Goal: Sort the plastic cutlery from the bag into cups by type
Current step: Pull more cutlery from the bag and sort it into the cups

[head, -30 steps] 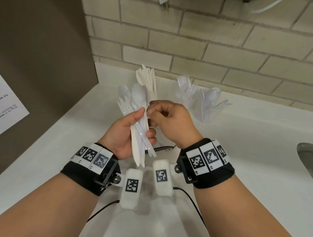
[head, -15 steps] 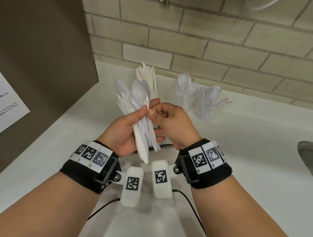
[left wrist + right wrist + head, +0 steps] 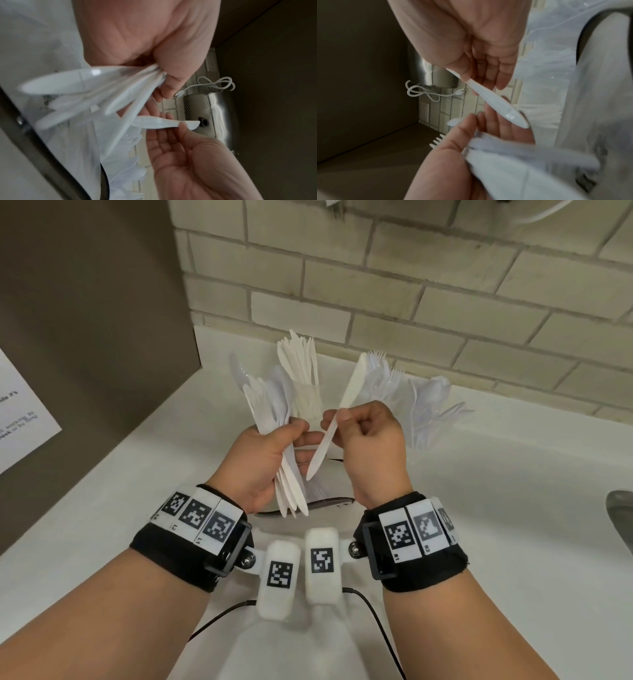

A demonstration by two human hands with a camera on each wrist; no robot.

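Observation:
My left hand grips a fanned bundle of white plastic cutlery above the white counter; spoons and forks show in it. My right hand pinches a single white knife by its middle, blade up, just right of the bundle and apart from it. Behind the hands stand clear cups: one with knives, one with forks, one with spoons. The left wrist view shows the bundle under my thumb. In the right wrist view the knife sits between thumb and fingers.
A dark-edged bag rim lies on the counter beneath my hands. A metal sink edge is at the far right. A brown panel with a paper sheet stands left; a brick wall runs behind the cups.
My right hand has drawn one knife out of the bundle and moved it right. The bundle in my left hand has tilted to the left.

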